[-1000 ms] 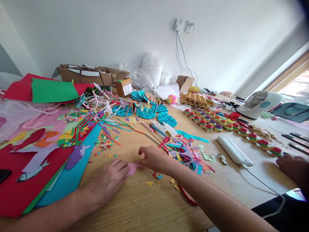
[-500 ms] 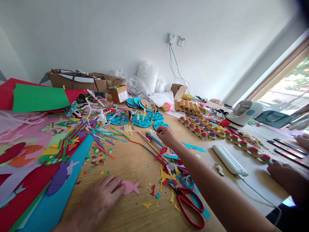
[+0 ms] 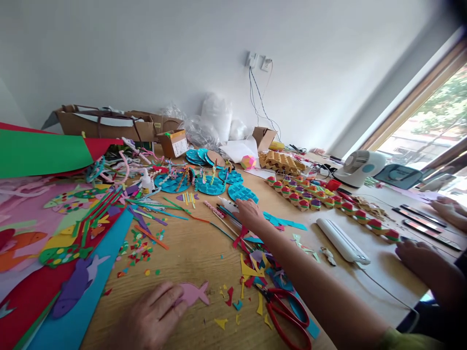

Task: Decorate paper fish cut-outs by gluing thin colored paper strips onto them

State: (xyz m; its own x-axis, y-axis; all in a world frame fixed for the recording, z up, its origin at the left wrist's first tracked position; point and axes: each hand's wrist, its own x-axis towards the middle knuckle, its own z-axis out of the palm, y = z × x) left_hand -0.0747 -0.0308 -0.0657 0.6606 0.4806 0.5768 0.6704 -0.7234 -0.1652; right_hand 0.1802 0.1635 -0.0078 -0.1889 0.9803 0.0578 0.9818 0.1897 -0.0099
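A: Where does the flat pink fish cut-out [image 3: 193, 294] lie, and which way does it point?

B: On the wood-grain table [image 3: 182, 257], low in the view. Its forked tail points right; the front end is under the left hand [image 3: 155, 313], so its long axis runs roughly left to right.

A: And the hands?

B: The left one's fingers are loosely bent over the fish; I cannot tell whether they pinch it or only press. The right hand [image 3: 250, 213] has curled fingers over a white bottle with a pointed tip [image 3: 228, 202]; I cannot tell whether it has a grip.

A: What is close by?

B: Right of the fish, small yellow and red scraps, then red-handled metal scissors [image 3: 289, 317], their blades toward the upper left.

A: Any containers?

B: Farther back, a long brown cardboard box [image 3: 109, 131] with a white sheet across its top; a small cardboard box with a white label [image 3: 174, 144], something green at its top; and bulging clear plastic bags [image 3: 217, 119], their whitish contents unclear. Another person's hand [image 3: 419, 257] rests at the far right.
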